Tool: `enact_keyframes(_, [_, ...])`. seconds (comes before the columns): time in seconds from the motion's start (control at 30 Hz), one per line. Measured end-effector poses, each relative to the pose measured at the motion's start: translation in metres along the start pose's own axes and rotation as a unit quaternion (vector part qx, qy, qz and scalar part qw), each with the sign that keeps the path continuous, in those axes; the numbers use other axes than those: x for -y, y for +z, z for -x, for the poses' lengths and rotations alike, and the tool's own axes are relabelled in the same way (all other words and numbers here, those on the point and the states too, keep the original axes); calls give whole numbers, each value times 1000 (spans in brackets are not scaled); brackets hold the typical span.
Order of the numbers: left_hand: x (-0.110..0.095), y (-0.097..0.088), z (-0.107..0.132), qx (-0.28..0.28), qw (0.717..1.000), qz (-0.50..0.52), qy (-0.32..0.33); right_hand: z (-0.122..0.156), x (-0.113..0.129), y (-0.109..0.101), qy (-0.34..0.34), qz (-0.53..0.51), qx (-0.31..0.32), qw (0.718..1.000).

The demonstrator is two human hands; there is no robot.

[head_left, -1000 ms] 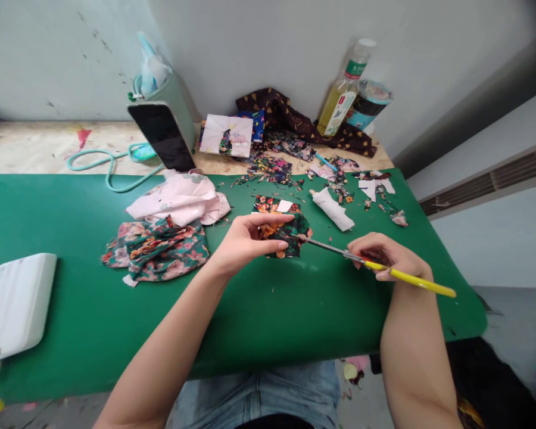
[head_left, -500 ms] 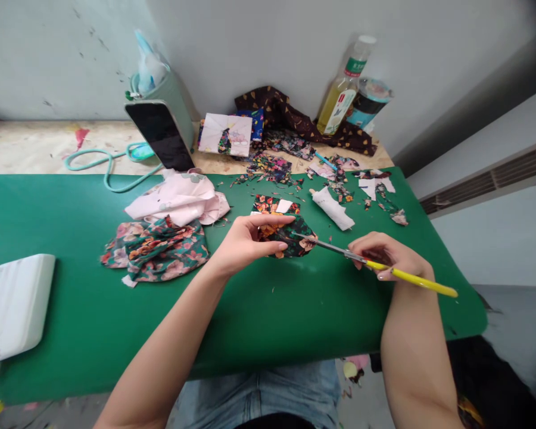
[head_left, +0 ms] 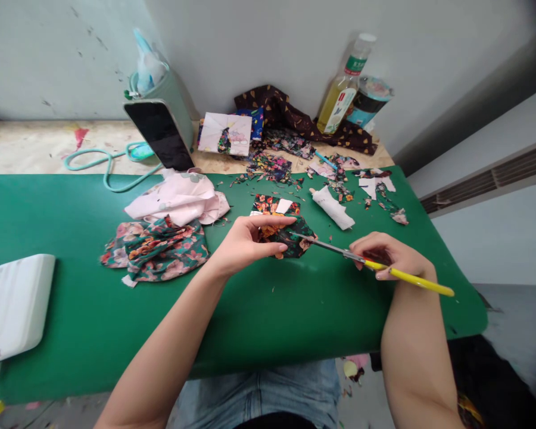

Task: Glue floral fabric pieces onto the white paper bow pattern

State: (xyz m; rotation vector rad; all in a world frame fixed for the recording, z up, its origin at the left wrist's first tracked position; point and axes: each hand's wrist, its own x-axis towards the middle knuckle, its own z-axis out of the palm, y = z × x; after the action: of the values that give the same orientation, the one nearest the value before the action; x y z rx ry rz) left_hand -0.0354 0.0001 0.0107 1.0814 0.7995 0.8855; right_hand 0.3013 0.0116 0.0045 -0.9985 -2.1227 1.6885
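A small dark piece of floral fabric (head_left: 298, 244) is pinched between the thumb and fingers of my left hand (head_left: 254, 238), held just above the green surface. My right hand (head_left: 388, 256) grips a pair of scissors (head_left: 422, 283) with yellow handles. Their thin metal blades point left and lie across the fabric, close to my left fingertips. Just beyond my left hand lies another orange-and-dark floral piece (head_left: 268, 202) with a white scrap (head_left: 284, 206) on it.
Left of my hands lie a green floral cloth (head_left: 174, 253) and a pale pink cloth (head_left: 174, 199). Fabric clippings (head_left: 272, 167), a white roll (head_left: 333, 208), a bottle (head_left: 339, 98) and a propped phone (head_left: 161, 134) are farther back. A white box-shaped device (head_left: 18, 304) sits at left.
The scissors have shifted very slightly to the left, their blades still across the fabric. My left hand and the fabric stay almost in place.
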Motion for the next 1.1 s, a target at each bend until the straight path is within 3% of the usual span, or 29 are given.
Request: enact_keyframes(1.1, [-3,-1,0,19,999,24,15,9,-7,-4,6,-10,-1,1000])
